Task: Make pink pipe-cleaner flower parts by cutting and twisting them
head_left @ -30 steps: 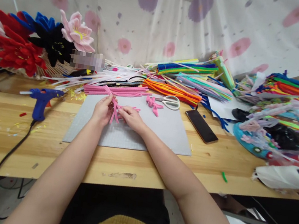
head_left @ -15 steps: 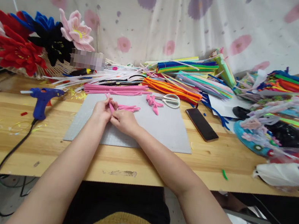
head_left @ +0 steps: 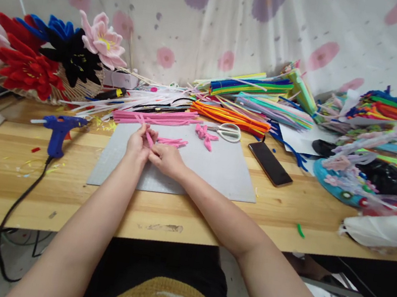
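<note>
My left hand (head_left: 139,142) is closed on a pink pipe cleaner (head_left: 149,138) over the left part of a grey mat (head_left: 217,175). Close beside it, my right hand (head_left: 167,159) pinches the lower end of the same pink piece. Just behind my right hand lie several short pink pipe cleaners (head_left: 172,142). Longer pink pipe cleaners (head_left: 154,117) form a bundle along the mat's back edge. A twisted pink pipe-cleaner shape (head_left: 205,136) rests at the back right of the mat, touching or near a pair of scissors (head_left: 229,132).
A blue glue gun (head_left: 58,133) with a black cord stands at the left, before pipe-cleaner flowers (head_left: 30,68). To the mat's right lies a phone (head_left: 270,165). Orange pipe cleaners (head_left: 230,118) and other coloured bundles line the back. Finished pieces and bags crowd the right side.
Both hands stay together on the pink pipe cleaner, with only slight finger movement. The whole view has shifted a little.
</note>
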